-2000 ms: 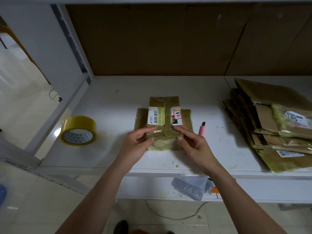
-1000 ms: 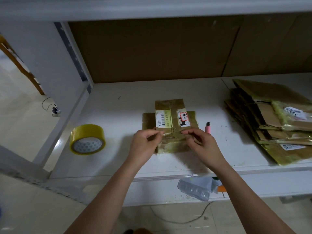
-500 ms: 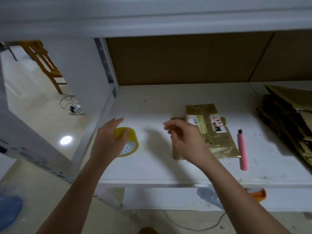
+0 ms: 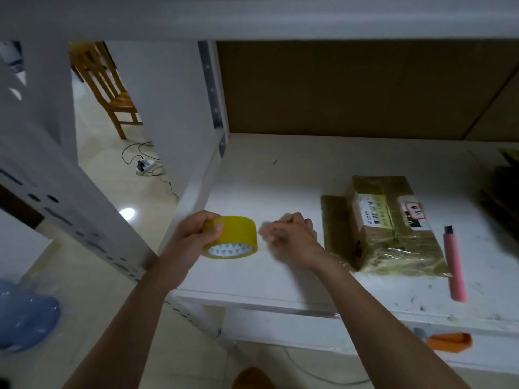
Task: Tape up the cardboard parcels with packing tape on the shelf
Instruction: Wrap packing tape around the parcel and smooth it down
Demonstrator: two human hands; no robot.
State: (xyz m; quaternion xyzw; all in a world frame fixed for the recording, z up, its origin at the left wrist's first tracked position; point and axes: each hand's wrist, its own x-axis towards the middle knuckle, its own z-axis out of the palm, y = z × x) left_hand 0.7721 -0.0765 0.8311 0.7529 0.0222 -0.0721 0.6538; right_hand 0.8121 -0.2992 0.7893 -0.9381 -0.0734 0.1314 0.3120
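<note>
A yellow roll of packing tape (image 4: 234, 237) is lifted a little off the white shelf (image 4: 280, 181), near its left front corner. My left hand (image 4: 196, 234) grips the roll from the left, thumb over its top. My right hand (image 4: 292, 234) hovers just right of the roll with blurred, curled fingers that hold nothing I can see. The tape-wrapped cardboard parcel (image 4: 387, 223), with white labels on top, lies on the shelf to the right of my right hand, untouched.
A pink utility knife (image 4: 453, 262) lies right of the parcel. A stack of cardboard parcels (image 4: 505, 186) shows at the right edge. An orange object (image 4: 449, 341) sits below the shelf. A wooden chair (image 4: 109, 88) and cables stand on the floor to the left.
Both hands left the parcel. My left hand reached to the tape roll and picked it up. My right hand moved left towards the roll. The view swung left.
</note>
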